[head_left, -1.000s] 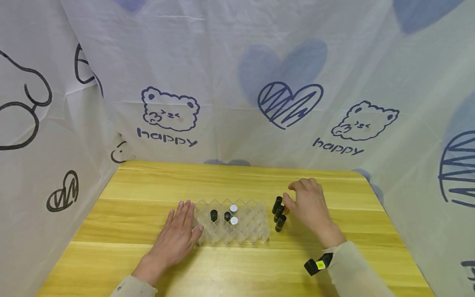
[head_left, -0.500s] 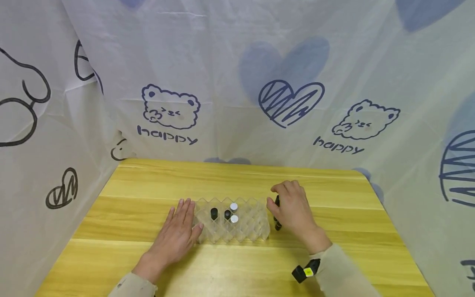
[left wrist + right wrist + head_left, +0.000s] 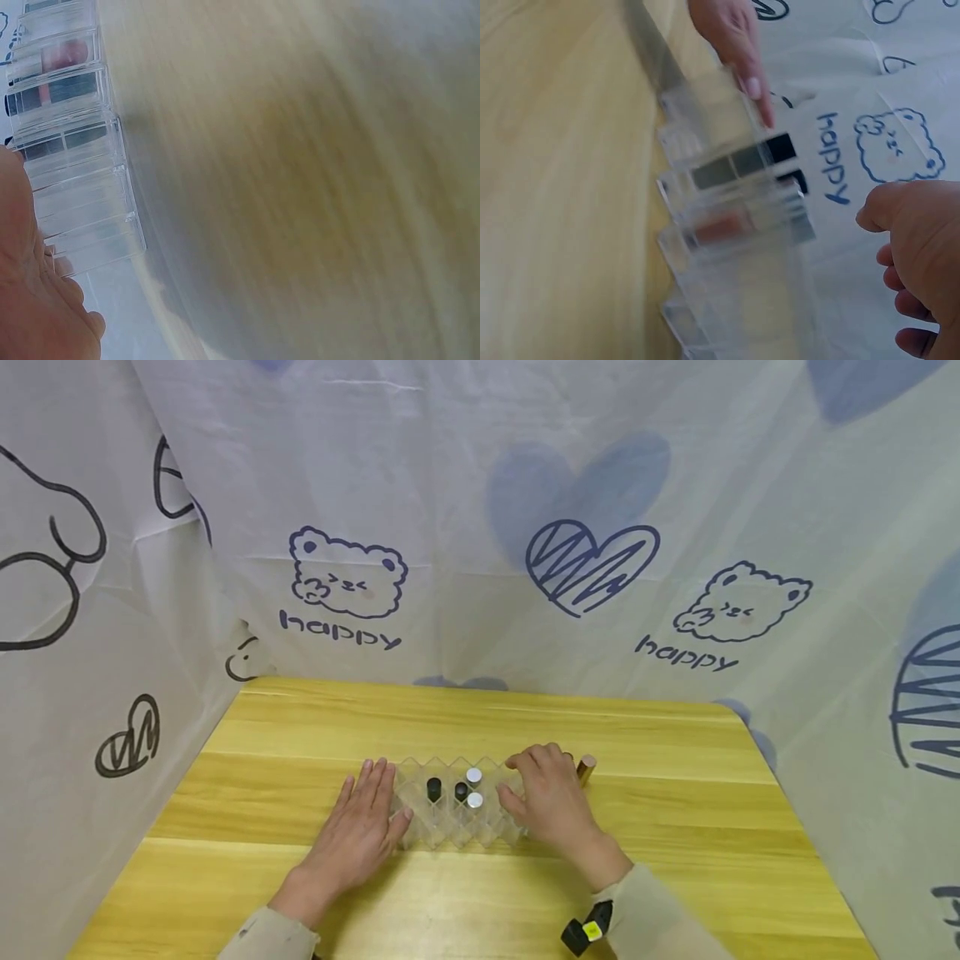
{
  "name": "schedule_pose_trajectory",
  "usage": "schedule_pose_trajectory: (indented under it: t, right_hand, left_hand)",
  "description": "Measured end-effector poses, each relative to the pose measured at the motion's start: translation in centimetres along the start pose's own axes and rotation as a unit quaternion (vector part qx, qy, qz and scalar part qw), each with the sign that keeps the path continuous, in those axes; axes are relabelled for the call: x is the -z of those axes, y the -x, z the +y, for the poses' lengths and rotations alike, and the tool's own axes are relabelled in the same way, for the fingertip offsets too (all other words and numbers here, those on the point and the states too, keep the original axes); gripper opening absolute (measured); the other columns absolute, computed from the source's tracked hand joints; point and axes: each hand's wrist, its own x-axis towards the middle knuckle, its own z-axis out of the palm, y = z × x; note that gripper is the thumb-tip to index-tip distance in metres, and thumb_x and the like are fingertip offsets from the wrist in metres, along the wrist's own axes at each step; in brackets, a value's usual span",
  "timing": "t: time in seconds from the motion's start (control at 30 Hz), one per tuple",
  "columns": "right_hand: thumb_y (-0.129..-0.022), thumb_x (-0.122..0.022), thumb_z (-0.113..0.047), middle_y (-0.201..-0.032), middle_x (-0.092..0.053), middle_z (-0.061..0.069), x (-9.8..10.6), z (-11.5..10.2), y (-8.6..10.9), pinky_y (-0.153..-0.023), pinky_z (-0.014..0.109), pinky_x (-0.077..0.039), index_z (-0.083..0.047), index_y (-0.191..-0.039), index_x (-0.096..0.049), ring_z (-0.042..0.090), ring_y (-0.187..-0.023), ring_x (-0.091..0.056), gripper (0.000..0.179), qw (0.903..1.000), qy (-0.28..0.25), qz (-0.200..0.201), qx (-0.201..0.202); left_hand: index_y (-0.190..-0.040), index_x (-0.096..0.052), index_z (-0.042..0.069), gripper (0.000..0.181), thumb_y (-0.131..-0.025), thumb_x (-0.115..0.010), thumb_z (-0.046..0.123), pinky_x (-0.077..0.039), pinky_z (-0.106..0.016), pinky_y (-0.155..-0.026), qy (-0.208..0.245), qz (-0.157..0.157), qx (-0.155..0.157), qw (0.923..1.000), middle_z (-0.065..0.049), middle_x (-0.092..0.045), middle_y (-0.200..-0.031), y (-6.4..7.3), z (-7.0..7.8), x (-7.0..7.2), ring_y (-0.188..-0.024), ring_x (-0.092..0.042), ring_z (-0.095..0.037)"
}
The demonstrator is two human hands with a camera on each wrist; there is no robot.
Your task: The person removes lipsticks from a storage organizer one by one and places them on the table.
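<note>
A clear organizer (image 3: 420, 828) with diamond-shaped compartments lies across the middle of the table. Two black-topped tubes (image 3: 434, 790) and two silver-topped tubes (image 3: 474, 776) stand in it. Through its wall, the right wrist view shows a reddish tube body (image 3: 720, 228). My left hand (image 3: 348, 837) rests at the organizer's left end, fingers straight and thumb along its near side. Over the right end hovers my right hand (image 3: 553, 797), fingers loosely bent, nothing visible between them. A copper-coloured tube (image 3: 587, 768) shows beyond the right hand, which hides the black tubes there.
The yellow wood-grain table (image 3: 465, 902) extends around the organizer. A white cloth with bear and heart drawings (image 3: 450, 485) hangs behind the table and along both sides. A black device with a yellow label (image 3: 585, 933) is strapped to the right wrist.
My right hand has moved left, from beside the loose black tubes to over the organizer's right end. The copper-coloured tube has come into view behind it. My left hand has stayed in place.
</note>
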Motion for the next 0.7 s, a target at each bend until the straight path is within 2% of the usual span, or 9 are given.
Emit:
schedule_pose_trajectory:
  t: [0.33, 0.7]
  right_hand:
    - [-0.09, -0.085, -0.037, -0.107, -0.069, 0.004, -1.9, -1.8, 1.0, -0.078, 0.041, -0.05, -0.01, -0.113, -0.075, 0.024, -0.097, -0.06, 0.037, 0.9989, 0.017, -0.041, 0.018]
    - [-0.093, -0.083, -0.038, -0.105, -0.068, 0.003, -2.7, -2.5, 1.1, -0.079, 0.04, -0.047, -0.01, -0.112, -0.078, 0.022, -0.095, -0.058, 0.034, 0.9982, 0.007, -0.058, 0.014]
  left_hand:
    - [-0.165, -0.021, -0.005, 0.075, -0.114, -0.04, 0.046, -0.014, -0.061, -0.131, 0.001, 0.009, -0.002, 1.0, -0.025, -0.02, -0.173, 0.0, -0.2, -0.2, -0.162, -0.016, -0.041]
    - [-0.165, -0.021, -0.005, 0.075, -0.113, -0.042, 0.045, -0.015, -0.061, -0.131, 0.004, 0.013, 0.0, 0.9999, -0.025, -0.022, -0.173, 0.0, -0.2, -0.2, -0.162, -0.016, -0.041]
